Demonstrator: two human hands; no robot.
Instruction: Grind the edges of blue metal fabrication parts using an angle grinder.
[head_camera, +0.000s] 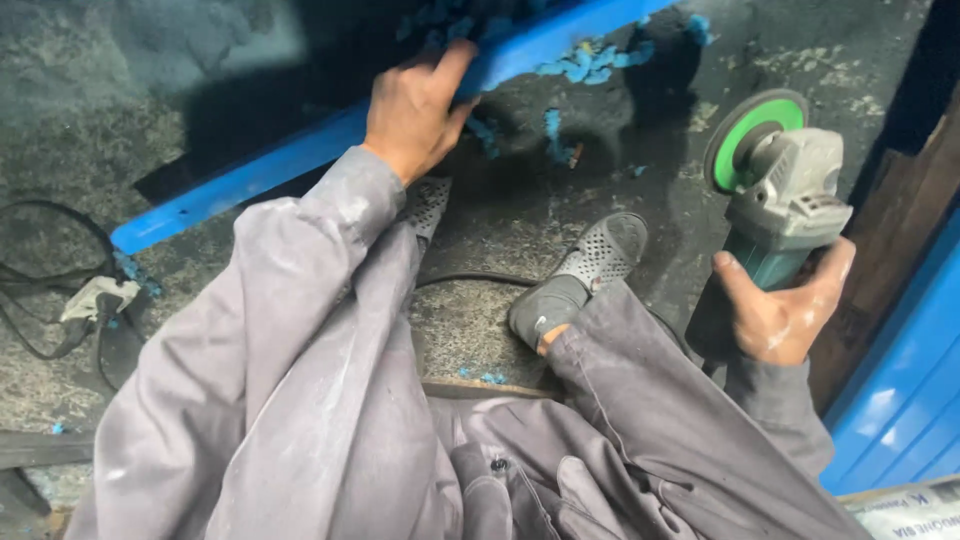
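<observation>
We are seeing blue paint flakes (590, 62) lying far on the concrete floor (90, 90), black cables (40, 290) trailing left, grey perforated clogs (585, 275) resting centre.

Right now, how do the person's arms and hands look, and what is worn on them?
Both arms wear long, loose grey sleeves, creased and smeared with pale dust. The left sleeve ends at the wrist, as does the right sleeve. The left hand and right hand are bare, without gloves, and the right one carries whitish dust smudges.
</observation>
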